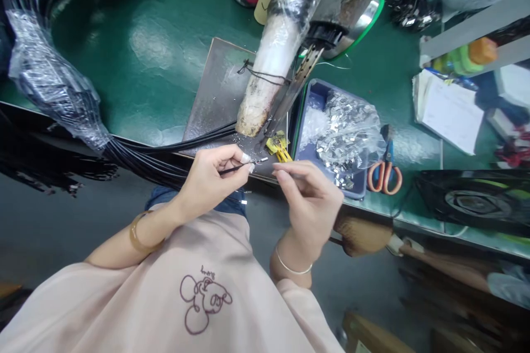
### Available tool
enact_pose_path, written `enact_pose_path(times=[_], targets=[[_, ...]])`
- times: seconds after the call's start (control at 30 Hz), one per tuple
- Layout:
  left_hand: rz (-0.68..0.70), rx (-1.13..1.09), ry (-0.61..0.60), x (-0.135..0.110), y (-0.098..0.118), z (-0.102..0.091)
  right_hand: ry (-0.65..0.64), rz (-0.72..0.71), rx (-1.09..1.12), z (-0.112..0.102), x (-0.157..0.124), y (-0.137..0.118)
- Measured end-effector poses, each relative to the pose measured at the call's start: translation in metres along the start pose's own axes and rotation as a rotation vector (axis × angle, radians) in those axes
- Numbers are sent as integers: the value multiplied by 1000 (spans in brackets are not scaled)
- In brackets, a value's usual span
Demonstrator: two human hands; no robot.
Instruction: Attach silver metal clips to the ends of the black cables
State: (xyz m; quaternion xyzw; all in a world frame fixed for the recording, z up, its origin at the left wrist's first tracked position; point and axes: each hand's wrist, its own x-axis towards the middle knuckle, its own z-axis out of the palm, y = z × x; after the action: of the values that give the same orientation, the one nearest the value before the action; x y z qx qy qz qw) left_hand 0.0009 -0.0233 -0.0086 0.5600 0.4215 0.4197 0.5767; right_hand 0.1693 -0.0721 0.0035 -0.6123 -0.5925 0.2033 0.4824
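My left hand [215, 174] is closed in a pinch around a thin black cable [231, 169]. Fine wires and a small silvery piece [264, 160] show at the cable's end, just past the fingertips. To the right of that end is my right hand [312, 196], thumb and forefinger pinched together; whatever they hold, if anything, is too small to make out. A small gap separates the right fingertips from the cable end. Beyond the fingers, a yellow clip-like piece [280, 149] lies at the edge of a grey board [211, 99]. More black cables [144, 164] run in from the left.
A film-wrapped duct [273, 49] and a perforated metal barrel [304, 74] slope down over the board. Right of them stands a purple tray [310, 146] with bags of small metal pieces [345, 127]. Scissors [385, 171], papers [449, 110] and a black fan [476, 201] lie farther right.
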Motion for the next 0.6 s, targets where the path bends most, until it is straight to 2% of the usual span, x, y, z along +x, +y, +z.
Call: enact_pose_path(times=[0.2,0.47,0.6], targets=[[127,155,-20,-3,-2,-1,-58,3,-7,19,-2,3],[235,246,-10,-2,-1,0,-68,22,-4,19,-3,5],[254,254,1,-3,-1,0,-45,-50,-98,20,-3,4]])
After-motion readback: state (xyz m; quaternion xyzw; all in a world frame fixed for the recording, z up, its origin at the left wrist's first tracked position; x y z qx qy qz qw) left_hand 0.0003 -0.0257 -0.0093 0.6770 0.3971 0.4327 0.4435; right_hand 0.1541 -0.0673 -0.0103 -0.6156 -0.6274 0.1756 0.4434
